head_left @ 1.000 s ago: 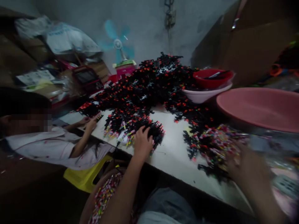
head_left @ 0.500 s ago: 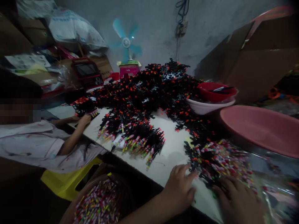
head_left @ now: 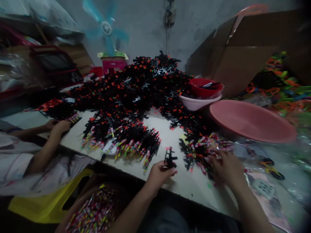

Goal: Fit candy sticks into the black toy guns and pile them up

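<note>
My left hand [head_left: 159,174] is closed on a small black toy gun [head_left: 170,158] with a pinkish-red tip, held upright just above the white table [head_left: 157,124]. To its right, my right hand [head_left: 228,168] reaches over a heap of small multicoloured sticks [head_left: 211,142], its fingers bent down and apart at the heap's near edge. Blur and shadow partly hide those fingertips. More black toy guns [head_left: 186,150] lie between my hands and the heap. A bundle of black toy guns with coloured sticks on them [head_left: 136,142] lies left of my left hand.
A large mound of black toy guns [head_left: 136,87] fills the table's back. Right of it stand a red bowl [head_left: 206,87] in a white one and a pink basin [head_left: 252,119]. A tub of coloured sticks [head_left: 94,210] stands below the edge. At left, a person's hands [head_left: 59,126] work.
My left hand has lifted off the table leftward and now holds a toy gun. My right hand has moved farther back to the coloured sticks. The camera view has turned right.
</note>
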`<state>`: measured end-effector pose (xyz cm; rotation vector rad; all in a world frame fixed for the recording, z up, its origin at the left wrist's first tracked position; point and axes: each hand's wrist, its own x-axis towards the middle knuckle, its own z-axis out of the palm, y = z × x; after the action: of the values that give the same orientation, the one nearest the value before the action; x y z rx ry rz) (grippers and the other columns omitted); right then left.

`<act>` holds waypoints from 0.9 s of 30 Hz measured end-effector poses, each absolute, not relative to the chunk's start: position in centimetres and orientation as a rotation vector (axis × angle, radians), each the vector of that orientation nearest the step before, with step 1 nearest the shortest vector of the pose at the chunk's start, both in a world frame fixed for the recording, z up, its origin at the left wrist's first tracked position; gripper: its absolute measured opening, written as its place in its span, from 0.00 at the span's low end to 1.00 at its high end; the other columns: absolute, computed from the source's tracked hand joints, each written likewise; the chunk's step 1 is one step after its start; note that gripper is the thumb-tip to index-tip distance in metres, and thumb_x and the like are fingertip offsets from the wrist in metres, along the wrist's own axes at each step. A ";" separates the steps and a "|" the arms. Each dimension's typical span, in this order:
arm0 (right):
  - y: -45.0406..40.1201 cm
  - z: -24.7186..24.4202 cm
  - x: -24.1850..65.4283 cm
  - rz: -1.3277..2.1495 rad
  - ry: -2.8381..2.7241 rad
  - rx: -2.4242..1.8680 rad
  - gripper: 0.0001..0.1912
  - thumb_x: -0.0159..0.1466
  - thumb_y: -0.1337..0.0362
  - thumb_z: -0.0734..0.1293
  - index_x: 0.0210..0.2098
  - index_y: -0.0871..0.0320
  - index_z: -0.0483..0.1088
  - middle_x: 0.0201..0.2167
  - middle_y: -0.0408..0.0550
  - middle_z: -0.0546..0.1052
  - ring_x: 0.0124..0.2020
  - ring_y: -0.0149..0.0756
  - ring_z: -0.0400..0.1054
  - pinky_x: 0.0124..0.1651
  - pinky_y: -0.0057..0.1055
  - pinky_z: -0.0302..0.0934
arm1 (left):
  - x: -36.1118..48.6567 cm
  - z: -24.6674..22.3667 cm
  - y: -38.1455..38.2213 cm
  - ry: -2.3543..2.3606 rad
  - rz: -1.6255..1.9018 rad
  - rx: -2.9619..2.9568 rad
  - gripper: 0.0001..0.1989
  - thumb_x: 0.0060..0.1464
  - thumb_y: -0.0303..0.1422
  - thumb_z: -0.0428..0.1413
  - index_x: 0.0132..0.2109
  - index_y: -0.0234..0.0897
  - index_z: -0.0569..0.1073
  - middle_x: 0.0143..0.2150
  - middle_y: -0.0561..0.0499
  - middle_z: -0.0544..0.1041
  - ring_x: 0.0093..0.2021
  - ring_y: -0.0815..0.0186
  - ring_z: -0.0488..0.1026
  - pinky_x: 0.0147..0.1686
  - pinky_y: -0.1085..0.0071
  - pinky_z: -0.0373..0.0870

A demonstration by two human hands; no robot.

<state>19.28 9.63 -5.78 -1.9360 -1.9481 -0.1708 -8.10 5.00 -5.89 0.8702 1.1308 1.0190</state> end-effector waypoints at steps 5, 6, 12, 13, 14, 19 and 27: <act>10.6 -6.5 19.4 -0.142 -1.911 -1.943 0.15 0.63 0.55 0.59 0.35 0.57 0.72 0.38 0.55 0.74 0.42 0.50 0.67 0.44 0.47 0.58 | -10.0 -4.4 4.2 1.070 1.180 0.401 0.24 0.28 0.38 0.72 0.35 0.32 0.77 0.30 0.49 0.78 0.32 0.68 0.75 0.35 0.73 0.68; 10.0 -6.1 18.5 -0.053 -1.875 -1.880 0.14 0.63 0.55 0.59 0.36 0.58 0.70 0.37 0.55 0.75 0.41 0.49 0.67 0.43 0.46 0.59 | -10.0 -4.0 4.1 1.063 1.204 0.365 0.24 0.27 0.37 0.72 0.35 0.33 0.77 0.30 0.49 0.78 0.31 0.69 0.75 0.34 0.74 0.68; 2.9 -2.4 9.9 0.781 -1.727 -1.304 0.11 0.68 0.57 0.56 0.45 0.55 0.63 0.34 0.47 0.73 0.35 0.35 0.70 0.38 0.31 0.65 | -8.1 -2.0 3.0 0.976 1.263 0.317 0.21 0.28 0.34 0.72 0.34 0.33 0.78 0.33 0.50 0.80 0.35 0.67 0.76 0.40 0.72 0.70; 2.0 -1.9 8.6 0.842 -1.737 -1.262 0.11 0.68 0.58 0.56 0.46 0.54 0.62 0.35 0.47 0.73 0.36 0.34 0.70 0.38 0.29 0.65 | -7.7 -1.9 2.8 0.972 1.264 0.334 0.20 0.29 0.33 0.72 0.34 0.34 0.78 0.32 0.50 0.80 0.35 0.67 0.76 0.41 0.71 0.71; 1.3 -1.6 7.7 0.854 -1.725 -1.234 0.09 0.68 0.59 0.57 0.44 0.55 0.63 0.34 0.46 0.73 0.36 0.34 0.70 0.38 0.29 0.65 | -7.3 -1.8 2.6 0.969 1.268 0.363 0.19 0.31 0.33 0.71 0.34 0.34 0.78 0.32 0.50 0.80 0.35 0.67 0.76 0.42 0.71 0.71; 0.4 -1.3 7.0 0.749 -1.650 -1.229 0.08 0.68 0.61 0.57 0.40 0.56 0.65 0.33 0.47 0.74 0.36 0.34 0.70 0.37 0.29 0.65 | -6.4 -1.5 1.9 1.005 1.282 0.499 0.15 0.34 0.33 0.70 0.33 0.34 0.79 0.32 0.50 0.80 0.36 0.67 0.75 0.43 0.69 0.70; -0.1 -1.8 7.5 0.582 -1.618 -1.271 0.07 0.67 0.63 0.57 0.42 0.56 0.64 0.36 0.50 0.74 0.37 0.37 0.69 0.40 0.33 0.65 | -6.0 -1.0 1.3 1.039 1.291 0.502 0.18 0.34 0.35 0.70 0.34 0.34 0.77 0.33 0.49 0.79 0.37 0.64 0.76 0.43 0.67 0.72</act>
<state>7.52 -0.08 -1.79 -1.2708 -1.6175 0.5822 -6.03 1.33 -1.01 0.5022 1.0386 1.2906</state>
